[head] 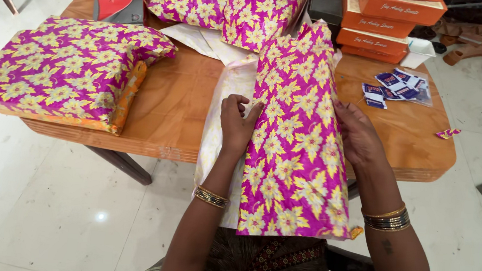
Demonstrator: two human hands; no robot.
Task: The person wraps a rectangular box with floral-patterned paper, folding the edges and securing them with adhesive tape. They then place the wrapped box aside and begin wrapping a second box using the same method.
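Wrapping paper [295, 140], magenta w/ yellow flowers, is draped over a long box-like shape hanging off the table's [179, 113] near edge, approx. mid-way along it. The left hand [237, 121] is curled on the paper's left edge, fingers pinching the fold (pale underside showing beside it). The right hand [356, 133] is laid flat and open against the paper's right side, pressing, nothing gripped. A wrapped parcel [65, 70] is seen at the near left corner, orange boxes [390, 18] at the far right edge, small blue packets [396, 87] near them
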